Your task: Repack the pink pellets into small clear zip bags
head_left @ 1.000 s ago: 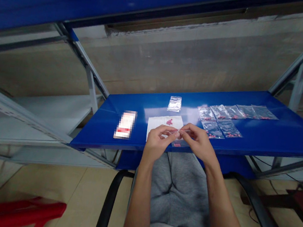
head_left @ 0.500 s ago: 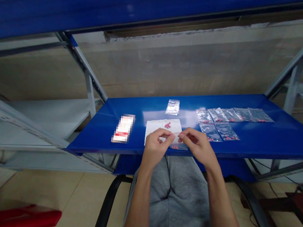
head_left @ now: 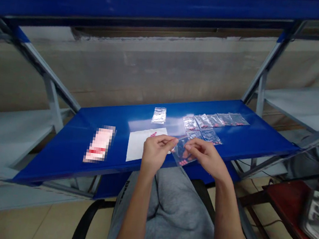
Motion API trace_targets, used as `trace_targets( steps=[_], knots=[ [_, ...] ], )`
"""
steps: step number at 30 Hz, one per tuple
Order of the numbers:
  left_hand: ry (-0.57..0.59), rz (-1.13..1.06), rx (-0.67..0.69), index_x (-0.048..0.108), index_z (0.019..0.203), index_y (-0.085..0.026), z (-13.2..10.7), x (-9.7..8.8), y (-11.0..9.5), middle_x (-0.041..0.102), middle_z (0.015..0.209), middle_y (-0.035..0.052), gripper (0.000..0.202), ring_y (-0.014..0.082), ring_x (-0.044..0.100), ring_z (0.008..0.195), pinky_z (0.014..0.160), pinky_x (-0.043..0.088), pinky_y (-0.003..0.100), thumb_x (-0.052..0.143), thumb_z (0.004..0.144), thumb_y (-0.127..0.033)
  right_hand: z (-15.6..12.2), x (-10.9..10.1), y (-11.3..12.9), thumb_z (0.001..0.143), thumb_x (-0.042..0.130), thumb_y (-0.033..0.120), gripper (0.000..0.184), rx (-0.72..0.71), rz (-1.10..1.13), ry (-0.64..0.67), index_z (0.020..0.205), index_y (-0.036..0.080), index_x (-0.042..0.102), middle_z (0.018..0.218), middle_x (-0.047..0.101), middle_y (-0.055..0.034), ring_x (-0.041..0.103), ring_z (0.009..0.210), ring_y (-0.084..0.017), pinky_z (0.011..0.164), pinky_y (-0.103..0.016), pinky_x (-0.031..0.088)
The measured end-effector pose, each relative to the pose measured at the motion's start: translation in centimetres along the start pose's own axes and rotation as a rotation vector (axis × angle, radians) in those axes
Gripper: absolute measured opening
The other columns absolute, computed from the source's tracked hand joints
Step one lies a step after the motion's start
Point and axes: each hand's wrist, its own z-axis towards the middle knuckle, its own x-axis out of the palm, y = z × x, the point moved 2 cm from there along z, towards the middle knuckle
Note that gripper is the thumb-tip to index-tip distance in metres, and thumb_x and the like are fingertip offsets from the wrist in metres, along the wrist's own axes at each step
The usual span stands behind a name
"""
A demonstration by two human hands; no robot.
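Observation:
My left hand [head_left: 157, 150] pinches the top left of a clear zip bag [head_left: 178, 157] at the front edge of the blue shelf. My right hand [head_left: 206, 155] grips the bag's upper right with thumb and finger. Small pinkish-red beads [head_left: 183, 163] lie at the bottom of this bag. Left of it, a white paper sheet [head_left: 136, 146] bears a little heap of the same red beads [head_left: 153, 134], partly behind my left hand. Beyond my right hand, several filled bags [head_left: 212, 135] lie in two rows.
A stack of flat clear bags [head_left: 159, 115] sits at the back of the blue shelf [head_left: 68, 139]. A blurred-out white and red item [head_left: 99, 145] lies at left. A red-brown stool [head_left: 283, 206] with a tray stands at right. An upper blue shelf [head_left: 151, 1] spans overhead.
Both hands have moved right with the bag, off the paper. The bag is lifted and shows more plainly. The view has turned to the right, bringing the stool into sight.

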Motion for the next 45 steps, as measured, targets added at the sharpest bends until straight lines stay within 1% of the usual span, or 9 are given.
trace_targets(
  steps=[6, 12, 16, 21, 27, 33, 36, 40, 45],
  knots=[
    [0.252, -0.069, 0.001, 0.075, 0.106, -0.018, 4.8, 7.3, 0.3, 0.071, 0.069, -0.0004, 0.035, 0.0123, 0.061, 0.06, 0.058, 0.045, 0.022, 0.084, 0.074, -0.029, -0.1, -7.9, -1.0, 0.086, 0.072, 0.051, 0.032, 0.048, -0.202, -0.241, 0.075, 0.021, 0.066, 0.06, 0.065, 0.0002, 0.06, 0.054, -0.017, 0.051, -0.027, 0.049],
    [0.391, -0.038, -0.065, 0.075, 0.088, -0.015, 11.6, 16.0, 3.3, 0.068, 0.065, -0.0002, 0.01, 0.0105, 0.058, 0.058, 0.061, 0.045, 0.024, 0.075, 0.078, -0.013, 2.8, -17.1, -4.0, 0.08, 0.071, 0.03, 0.019, 0.323, -0.36, -0.454, 0.064, 0.02, 0.064, 0.059, 0.069, -0.0045, 0.062, 0.048, -0.018, 0.048, -0.028, 0.052],
    [0.356, 0.206, -0.007, 0.077, 0.087, -0.014, 14.4, 19.6, 5.3, 0.072, 0.071, 0.0034, 0.011, 0.0145, 0.063, 0.065, 0.067, 0.047, 0.027, 0.076, 0.076, -0.013, 4.7, -19.8, -5.9, 0.078, 0.069, 0.021, 0.02, 0.472, -0.448, -0.419, 0.06, 0.021, 0.061, 0.056, 0.068, -0.0053, 0.064, 0.049, -0.019, 0.049, -0.029, 0.053],
    [0.299, 0.5, 0.076, 0.079, 0.09, -0.017, 14.9, 21.1, 6.2, 0.078, 0.088, 0.0082, 0.015, 0.0205, 0.069, 0.081, 0.078, 0.051, 0.031, 0.071, 0.078, -0.012, 5.5, -20.7, -7.0, 0.081, 0.072, 0.023, 0.012, 0.476, -0.773, -0.469, 0.07, 0.019, 0.07, 0.059, 0.067, -0.007, 0.072, 0.07, -0.026, 0.071, -0.034, 0.055],
    [0.266, 0.784, 0.109, 0.079, 0.097, -0.02, 13.8, 21.0, 4.9, 0.078, 0.108, 0.0109, 0.019, 0.0275, 0.069, 0.104, 0.086, 0.051, 0.036, 0.066, 0.084, -0.016, 4.9, -20.3, -7.4, 0.085, 0.073, 0.029, 0.016, 0.366, -1.095, -0.433, 0.094, 0.016, 0.077, 0.095, 0.077, -0.0145, 0.073, 0.095, -0.028, 0.084, -0.034, 0.052],
    [0.259, 0.882, 0.186, 0.074, 0.109, -0.022, 13.0, 20.5, 3.9, 0.074, 0.12, 0.0101, 0.025, 0.027, 0.064, 0.117, 0.092, 0.051, 0.036, 0.064, 0.086, -0.016, 4.4, -19.2, -7.0, 0.087, 0.071, 0.031, 0.021, 0.476, -1.134, -0.385, 0.101, 0.017, 0.077, 0.095, 0.077, -0.013, 0.073, 0.093, -0.027, 0.084, -0.033, 0.052],
    [0.262, 0.859, 0.215, 0.073, 0.109, -0.022, 12.5, 19.0, 3.6, 0.073, 0.117, 0.0098, 0.023, 0.0269, 0.064, 0.115, 0.092, 0.051, 0.036, 0.064, 0.088, -0.018, 4.0, -18.4, -5.7, 0.09, 0.064, 0.031, 0.021, 0.452, -1.149, -0.518, 0.1, 0.018, 0.077, 0.096, 0.077, -0.016, 0.072, 0.094, -0.031, 0.081, -0.036, 0.051],
    [0.191, 0.838, 0.237, 0.073, 0.106, -0.023, 12.5, 13.9, 3.3, 0.073, 0.111, 0.0076, 0.019, 0.0246, 0.066, 0.109, 0.092, 0.05, 0.034, 0.065, 0.088, -0.022, 4.9, -15.3, -3.8, 0.093, 0.056, 0.031, 0.025, 0.237, -1.075, -0.663, 0.104, 0.018, 0.074, 0.09, 0.076, -0.0146, 0.07, 0.088, -0.031, 0.078, -0.037, 0.049],
    [-0.161, 0.868, 0.086, 0.074, 0.107, -0.021, 15.0, 3.0, 3.8, 0.075, 0.095, 0.0056, 0.023, 0.0216, 0.069, 0.096, 0.089, 0.05, 0.032, 0.058, 0.09, -0.017, 10.5, -6.7, -3.3, 0.095, 0.052, 0.025, 0.025, -0.111, -0.913, -0.399, 0.102, 0.016, 0.073, 0.088, 0.076, -0.012, 0.069, 0.082, -0.026, 0.079, -0.034, 0.047]
  ],
)
